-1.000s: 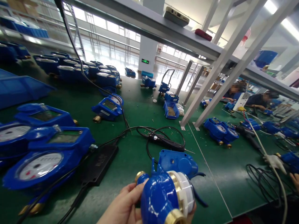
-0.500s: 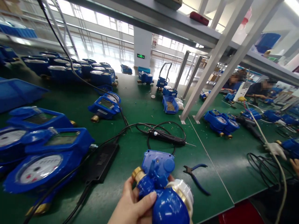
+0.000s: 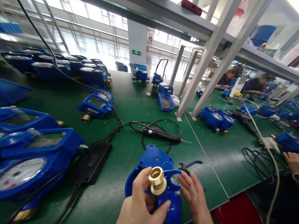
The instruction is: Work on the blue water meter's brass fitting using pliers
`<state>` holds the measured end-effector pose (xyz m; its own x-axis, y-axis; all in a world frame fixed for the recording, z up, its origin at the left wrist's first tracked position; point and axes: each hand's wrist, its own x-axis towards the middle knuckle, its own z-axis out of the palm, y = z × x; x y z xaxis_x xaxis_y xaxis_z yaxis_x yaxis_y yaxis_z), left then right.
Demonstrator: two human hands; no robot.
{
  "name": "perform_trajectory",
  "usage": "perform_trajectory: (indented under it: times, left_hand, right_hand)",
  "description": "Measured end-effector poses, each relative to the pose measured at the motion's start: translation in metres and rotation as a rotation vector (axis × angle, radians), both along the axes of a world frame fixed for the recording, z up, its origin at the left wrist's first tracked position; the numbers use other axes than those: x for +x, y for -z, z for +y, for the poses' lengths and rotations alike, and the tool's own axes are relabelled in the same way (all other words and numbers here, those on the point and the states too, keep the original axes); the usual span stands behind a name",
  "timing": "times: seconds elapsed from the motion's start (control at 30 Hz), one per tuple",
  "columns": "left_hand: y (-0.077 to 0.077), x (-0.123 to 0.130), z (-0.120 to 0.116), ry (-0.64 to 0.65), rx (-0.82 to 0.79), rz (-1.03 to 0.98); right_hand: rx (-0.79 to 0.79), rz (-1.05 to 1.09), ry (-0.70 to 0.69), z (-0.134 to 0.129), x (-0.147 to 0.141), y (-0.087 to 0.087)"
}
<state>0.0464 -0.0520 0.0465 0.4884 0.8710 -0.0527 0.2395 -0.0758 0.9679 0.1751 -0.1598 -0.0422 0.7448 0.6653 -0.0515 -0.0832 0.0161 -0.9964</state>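
Observation:
A blue water meter (image 3: 155, 157) is held low in front of me, tilted, with a threaded brass end (image 3: 157, 180) pointing up toward me. My left hand (image 3: 142, 199) is wrapped round it, thumb across the blue pipe and fingers behind the brass end. Close to the meter's right side is my right hand (image 3: 195, 196), its fingers stretched out; whether the fingertips touch the blue edge I cannot tell. Just beyond those fingers lie blue-handled cutting pliers (image 3: 187, 166), partly covered. A black electric screwdriver (image 3: 161, 134) with a looped cable rests on the green table behind the meter.
More blue meters (image 3: 53, 140) stand at the left, beside a black power adapter (image 3: 93, 163). A small blue bin (image 3: 165, 102) holds screws. Shelf posts (image 3: 198, 68) rise at the right. Farther right, a co-worker's hand (image 3: 292, 161) is near another meter (image 3: 288, 141).
The meter has been turned in my left hand, so its brass end faces me and its white cap is out of sight. My right hand has come into view beside it.

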Motion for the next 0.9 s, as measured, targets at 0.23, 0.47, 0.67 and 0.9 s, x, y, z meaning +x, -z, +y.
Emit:
perform_trajectory:
  times: [0.23, 0.47, 0.67, 0.9]
  left_hand:
    - [-0.007, -0.007, 0.017, 0.305, -0.121, 0.031]
    - [0.01, -0.025, 0.083, 0.093, -0.02, 0.04]
    - [0.029, -0.014, 0.075, 0.246, -0.538, -0.177]
    - [0.061, -0.019, 0.038, -0.083, -0.55, -0.247]
  right_hand:
    - [-0.145, -0.309, 0.025, -0.008, -0.035, -0.002]
    - [-0.02, 0.213, -0.093, -0.006, -0.01, -0.014]
    - [0.147, 0.407, -0.043, -0.001, -0.017, -0.014]
    - [0.01, -0.501, -0.121, -0.013, -0.014, -0.023]
